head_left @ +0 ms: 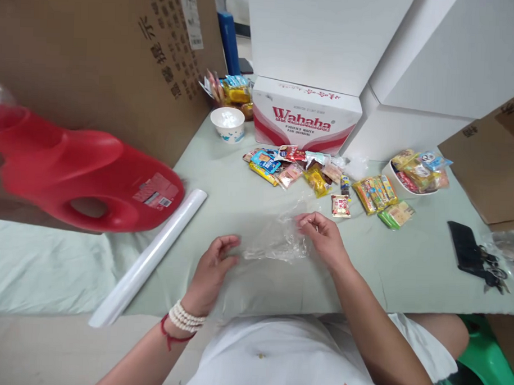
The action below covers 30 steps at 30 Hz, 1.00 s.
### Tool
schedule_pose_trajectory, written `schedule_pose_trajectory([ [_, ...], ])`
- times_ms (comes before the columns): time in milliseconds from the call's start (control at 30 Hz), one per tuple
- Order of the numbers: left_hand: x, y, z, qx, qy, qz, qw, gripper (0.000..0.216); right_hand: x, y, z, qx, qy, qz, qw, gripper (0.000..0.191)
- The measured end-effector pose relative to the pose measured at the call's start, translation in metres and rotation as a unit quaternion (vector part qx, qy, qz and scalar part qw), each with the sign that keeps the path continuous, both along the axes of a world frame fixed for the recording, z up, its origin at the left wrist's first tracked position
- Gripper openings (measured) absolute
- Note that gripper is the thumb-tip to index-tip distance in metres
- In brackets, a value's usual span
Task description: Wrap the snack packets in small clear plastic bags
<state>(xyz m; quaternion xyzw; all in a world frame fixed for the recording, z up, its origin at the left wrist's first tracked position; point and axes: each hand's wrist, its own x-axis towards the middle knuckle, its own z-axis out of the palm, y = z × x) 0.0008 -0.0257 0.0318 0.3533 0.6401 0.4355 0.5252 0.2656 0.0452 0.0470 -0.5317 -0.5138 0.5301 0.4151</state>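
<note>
A clear plastic bag point(276, 241) lies between my hands at the middle of the table. My right hand point(325, 240) pinches it at its right side, thumb against fingers. My left hand point(212, 269), with a beaded bracelet on the wrist, is just left of the bag; its fingers are bent and apart from the thumb, with nothing seen in them. Beyond the bag, a pile of wrapped snacks point(289, 170) is spread out. A small red-and-white packet point(341, 206) lies a little past my right hand.
At left are a red jug point(115, 159) and a white roll point(154, 250). A paper bowl point(228, 124) and a Wahaha box point(306, 115) stand at the back. On the right are a white bowl point(409, 189) of snacks, a dark phone point(463, 244) and keys point(496, 274).
</note>
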Motion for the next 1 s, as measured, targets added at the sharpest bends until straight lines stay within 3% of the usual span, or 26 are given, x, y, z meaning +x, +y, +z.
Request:
schedule_pose_trajectory([
  [100, -0.005, -0.001, 0.015, 0.066, 0.064, 0.01, 0.996, 0.057, -0.011, -0.002, 0.003, 0.005, -0.013, 0.034, 0.999, 0.028],
  [233, 0.025, 0.03, 0.019, 0.105, 0.164, -0.034, 0.98, 0.084, -0.019, -0.006, 0.01, 0.02, -0.011, 0.073, 0.997, 0.029],
  [267, 0.036, 0.041, 0.016, 0.104, 0.155, -0.057, 0.981, 0.08, -0.018, -0.008, 0.01, 0.027, -0.01, 0.077, 0.997, 0.029],
  [333, 0.055, 0.058, 0.005, 0.084, 0.105, -0.11, 0.985, 0.05, -0.008, -0.014, 0.007, 0.043, -0.016, 0.063, 0.997, 0.03],
  [400, 0.069, 0.069, -0.006, 0.073, 0.067, -0.119, 0.988, 0.027, 0.01, -0.024, 0.0, 0.05, -0.033, 0.008, 0.998, 0.031],
  [500, 0.079, 0.069, -0.015, 0.086, 0.053, -0.054, 0.993, 0.023, 0.048, -0.046, -0.013, 0.008, -0.09, -0.079, 0.993, 0.037],
  [567, 0.081, 0.063, -0.014, 0.098, 0.051, -0.036, 0.993, 0.022, 0.071, -0.059, -0.013, -0.011, -0.155, -0.076, 0.985, 0.04],
  [633, 0.085, 0.055, -0.009, 0.114, 0.057, -0.053, 0.99, 0.025, 0.084, -0.066, -0.006, 0.032, -0.228, -0.037, 0.972, 0.049],
  [700, 0.09, 0.048, -0.002, 0.131, 0.063, -0.078, 0.986, 0.027, 0.082, -0.062, 0.006, 0.112, -0.279, 0.004, 0.954, 0.064],
  [767, 0.096, 0.042, 0.004, 0.143, 0.061, -0.104, 0.982, 0.03, 0.067, -0.049, 0.012, 0.157, -0.286, 0.038, 0.944, 0.064],
  [833, 0.1, 0.039, 0.009, 0.147, 0.04, -0.128, 0.98, 0.032, 0.047, -0.031, 0.01, 0.14, -0.242, 0.03, 0.96, 0.045],
  [900, 0.099, 0.04, 0.01, 0.137, -0.005, -0.127, 0.982, 0.034, 0.031, -0.013, -0.001, 0.091, -0.172, -0.029, 0.98, 0.036],
  [1000, 0.087, 0.045, 0.006, 0.091, -0.079, -0.05, 0.991, 0.033, 0.023, 0.005, -0.02, 0.031, -0.121, -0.131, 0.983, 0.036],
])
